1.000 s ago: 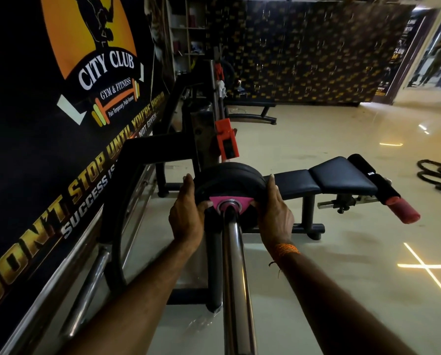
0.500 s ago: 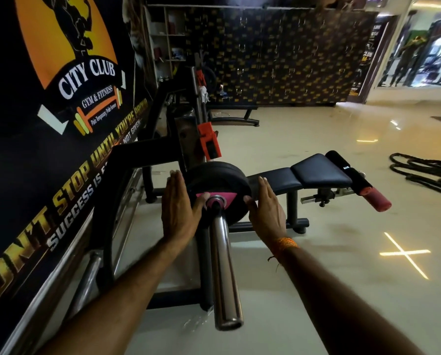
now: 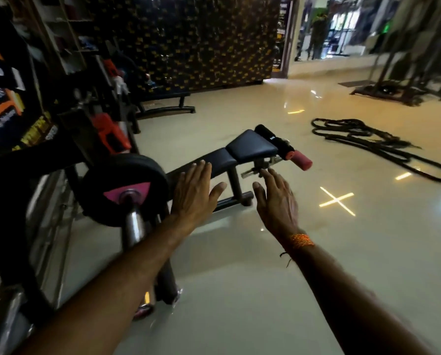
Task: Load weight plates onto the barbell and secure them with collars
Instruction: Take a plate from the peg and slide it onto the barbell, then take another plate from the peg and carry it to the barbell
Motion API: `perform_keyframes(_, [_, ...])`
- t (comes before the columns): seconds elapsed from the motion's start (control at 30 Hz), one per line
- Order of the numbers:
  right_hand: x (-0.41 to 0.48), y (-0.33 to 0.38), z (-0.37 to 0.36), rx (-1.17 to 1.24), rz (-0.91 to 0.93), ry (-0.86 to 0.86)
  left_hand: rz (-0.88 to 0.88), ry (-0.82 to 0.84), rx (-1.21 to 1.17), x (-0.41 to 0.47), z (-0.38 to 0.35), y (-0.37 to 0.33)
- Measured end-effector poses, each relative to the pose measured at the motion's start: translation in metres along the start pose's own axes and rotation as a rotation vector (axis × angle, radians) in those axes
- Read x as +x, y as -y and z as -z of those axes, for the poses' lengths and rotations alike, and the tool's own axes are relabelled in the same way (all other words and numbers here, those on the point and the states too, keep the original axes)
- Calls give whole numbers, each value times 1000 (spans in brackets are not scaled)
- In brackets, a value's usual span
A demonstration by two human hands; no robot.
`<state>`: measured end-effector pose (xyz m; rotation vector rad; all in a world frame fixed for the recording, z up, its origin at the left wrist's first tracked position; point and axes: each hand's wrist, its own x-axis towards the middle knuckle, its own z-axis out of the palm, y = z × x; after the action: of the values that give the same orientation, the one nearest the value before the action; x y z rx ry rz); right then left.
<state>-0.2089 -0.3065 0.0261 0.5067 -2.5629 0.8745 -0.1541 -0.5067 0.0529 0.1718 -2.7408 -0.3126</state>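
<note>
Black weight plate [image 3: 123, 187] sits on the barbell sleeve [image 3: 135, 225]; left hand [image 3: 194, 198] and right hand [image 3: 278, 201] hover beside it, fingers spread, empty.

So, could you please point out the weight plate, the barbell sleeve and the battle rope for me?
weight plate [image 3: 117, 175]: head view, upper black face.
barbell sleeve [image 3: 135, 226]: head view, shiny shaft below the plate.
battle rope [image 3: 355, 139]: head view, coils lying on the floor.

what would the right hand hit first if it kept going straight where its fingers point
Probably the bench: the open right hand points up-image at its metal bracket below the foam roller, though depth is unclear.
</note>
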Motion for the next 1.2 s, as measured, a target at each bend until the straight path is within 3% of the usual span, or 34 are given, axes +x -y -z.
perform_keyframes(0.13, [10, -89, 12, -71, -120, 12, -118, 95, 81, 42, -57, -48])
perform_keyframes(0.67, [90, -423, 77, -236, -480, -7, -273, 303, -221, 217, -296, -307])
perform_keyframes(0.87, [174, -541, 69, -310, -533, -4, -320, 293, -304, 328, -399, -366])
perform_keyframes(1.2, [356, -700, 57, -358, -637, 8, -371, 413, -335, 531, -523, -464])
